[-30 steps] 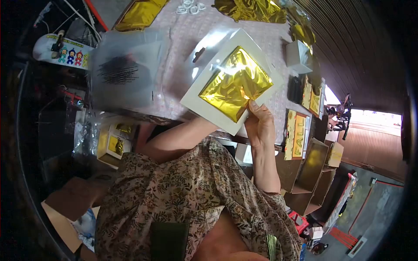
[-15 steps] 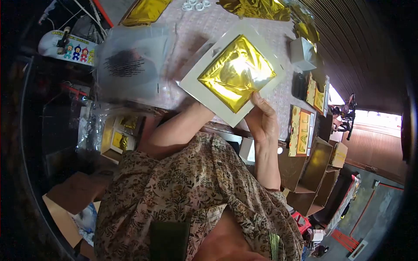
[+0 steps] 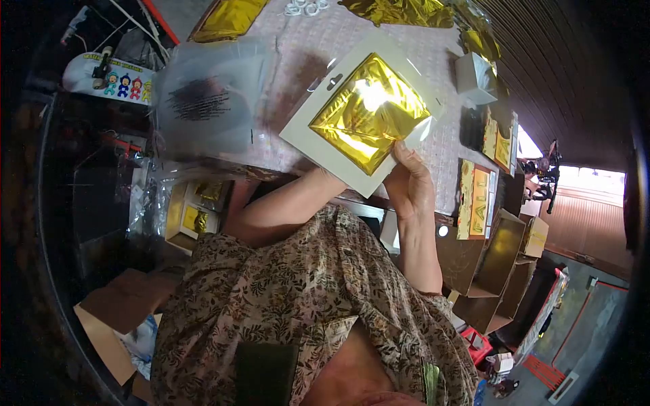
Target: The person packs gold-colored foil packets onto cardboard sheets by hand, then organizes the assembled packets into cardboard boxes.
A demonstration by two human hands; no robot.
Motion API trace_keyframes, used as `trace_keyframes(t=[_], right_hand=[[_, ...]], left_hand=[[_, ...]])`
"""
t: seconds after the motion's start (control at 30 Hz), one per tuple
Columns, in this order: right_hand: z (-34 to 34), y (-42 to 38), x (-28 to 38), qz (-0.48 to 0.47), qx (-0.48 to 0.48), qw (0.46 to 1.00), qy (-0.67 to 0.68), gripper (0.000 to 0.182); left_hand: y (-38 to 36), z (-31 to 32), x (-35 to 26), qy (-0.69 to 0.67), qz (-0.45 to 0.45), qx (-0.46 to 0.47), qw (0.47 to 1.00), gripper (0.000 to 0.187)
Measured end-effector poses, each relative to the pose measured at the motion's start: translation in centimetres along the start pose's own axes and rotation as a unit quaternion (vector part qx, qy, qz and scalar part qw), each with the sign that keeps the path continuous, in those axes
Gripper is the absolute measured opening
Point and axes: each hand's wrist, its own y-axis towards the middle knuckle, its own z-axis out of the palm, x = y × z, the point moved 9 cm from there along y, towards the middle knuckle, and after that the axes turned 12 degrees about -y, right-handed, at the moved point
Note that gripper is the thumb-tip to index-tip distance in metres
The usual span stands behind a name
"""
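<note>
A white card [image 3: 318,145] with a shiny gold foil packet [image 3: 372,115] on its front is held up, tilted like a diamond, above the cloth-covered table [image 3: 298,61]. My right hand [image 3: 413,179] grips its lower right edge, thumb on the front by the foil's corner and fingers behind. From the left, my left forearm [image 3: 291,203] reaches under the card, which hides the fingers of that hand. A hang hole shows in the card's upper left edge.
Clear plastic bags [image 3: 203,115] lie at the table's left. White rings [image 3: 306,8] and gold foil sheets [image 3: 399,12] are at the far side. A white box [image 3: 476,78] and a printed package [image 3: 478,201] stand right, with cardboard boxes [image 3: 497,254] below.
The card has tipped slightly, so the glare on the foil has shifted left and the hang hole shows more clearly. My right hand keeps its grip.
</note>
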Motion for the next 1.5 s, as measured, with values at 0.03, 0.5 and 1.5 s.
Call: trace_keyframes(t=[0.03, 0.5, 1.5], right_hand=[[-0.1, 0.0, 0.1, 0.001, 0.0, 1.0, 0.001, 0.053], [-4.2, -0.7, 1.7, -0.03, -0.016, 0.998, -0.056, 0.049], [-6.5, 0.4, -0.3, -0.027, -0.041, 0.991, -0.124, 0.017]], left_hand=[[0.3, 0.3, -1.0, 0.089, 0.031, 0.055, 0.994, 0.051], [-2.3, 8.0, -16.3, 0.547, 0.082, 0.245, 0.797, 0.057], [-4.7, 5.6, -13.5, 0.462, -0.056, 0.194, 0.864, 0.095]])
